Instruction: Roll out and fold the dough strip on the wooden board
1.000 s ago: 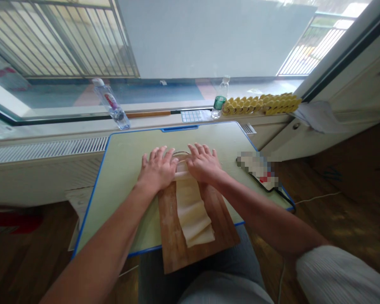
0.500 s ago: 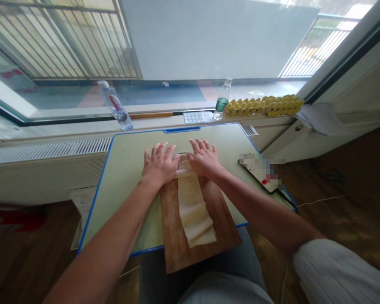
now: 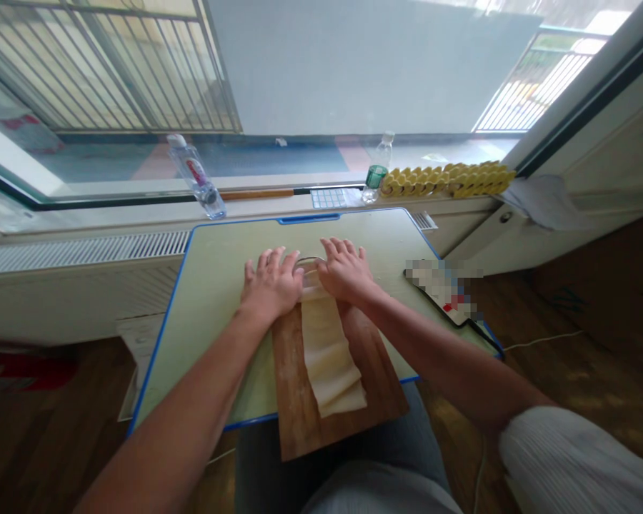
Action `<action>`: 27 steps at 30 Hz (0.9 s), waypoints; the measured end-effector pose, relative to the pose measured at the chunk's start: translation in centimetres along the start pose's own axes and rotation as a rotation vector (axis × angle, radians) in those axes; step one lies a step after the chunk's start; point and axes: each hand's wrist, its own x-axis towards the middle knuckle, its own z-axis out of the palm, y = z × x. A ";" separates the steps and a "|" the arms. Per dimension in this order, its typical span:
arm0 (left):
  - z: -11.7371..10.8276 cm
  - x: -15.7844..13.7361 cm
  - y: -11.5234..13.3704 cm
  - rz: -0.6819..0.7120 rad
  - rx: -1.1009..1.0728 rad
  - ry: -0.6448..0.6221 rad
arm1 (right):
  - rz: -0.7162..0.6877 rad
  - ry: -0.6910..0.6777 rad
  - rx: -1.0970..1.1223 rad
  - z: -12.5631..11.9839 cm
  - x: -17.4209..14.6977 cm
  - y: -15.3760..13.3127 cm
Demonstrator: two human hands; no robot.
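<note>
A long pale strip of dough (image 3: 329,357) lies on a wooden board (image 3: 294,421), with a few soft ripples near its close end. Across the strip's far part runs a pale bar that looks like a rolling pin (image 3: 311,293), its ends hidden under my hands. My left hand (image 3: 272,282) presses palm down on the bar's left side, fingers stretched forward and spread. On the other side my right hand (image 3: 347,271) lies the same way, fingers apart. Between the thumbs, the board's thin metal handle (image 3: 309,258) shows at the far edge.
The board rests on a pale folding table (image 3: 214,285) with a blue rim and overhangs its near edge. A phone-like flat object (image 3: 434,289), partly blurred, lies at the right. Bottles (image 3: 198,178) and a yellow egg-tray-like strip (image 3: 444,180) stand on the windowsill.
My hands and the bar have shifted very slightly, and the thumbs sit a little farther apart. The dough strip and board look almost unchanged.
</note>
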 end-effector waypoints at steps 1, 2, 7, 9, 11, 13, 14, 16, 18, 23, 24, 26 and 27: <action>-0.1 0.7 -0.1 -0.011 -0.004 -0.020 | 0.003 0.003 0.004 -0.2 0.9 0.0; -0.2 1.0 -0.1 -0.016 -0.005 -0.038 | 0.004 0.001 0.005 -0.3 1.3 0.0; -0.3 -3.0 0.9 0.027 0.009 -0.008 | -0.044 -0.023 -0.034 0.3 -2.0 0.1; -0.2 -4.5 1.3 0.028 0.007 0.034 | -0.058 0.032 -0.072 0.7 -3.5 0.2; -0.1 -4.3 1.4 0.013 0.008 0.046 | -0.053 0.041 -0.071 0.8 -3.5 0.2; -0.1 -2.5 1.0 0.000 0.006 0.038 | -0.038 0.028 -0.040 0.7 -1.8 0.1; -0.1 -1.3 0.7 -0.001 0.001 0.034 | -0.034 0.028 -0.022 0.5 -0.6 0.1; -0.2 1.0 0.2 -0.017 -0.014 0.015 | -0.021 0.044 0.004 0.2 1.6 -0.1; -0.3 2.2 -0.1 -0.031 -0.028 -0.004 | -0.021 0.055 0.016 0.0 3.0 -0.2; -0.2 0.4 0.2 -0.025 -0.038 -0.034 | -0.095 0.094 0.017 0.3 0.6 0.2; -0.1 -0.1 0.3 -0.028 -0.035 -0.031 | -0.121 0.106 0.008 0.4 -0.3 0.4; 0.0 -0.7 0.4 -0.032 -0.033 -0.024 | -0.143 0.122 -0.016 0.5 -1.5 0.9; 0.0 -0.7 0.4 -0.032 -0.035 -0.020 | -0.141 0.127 -0.028 0.5 -1.8 1.1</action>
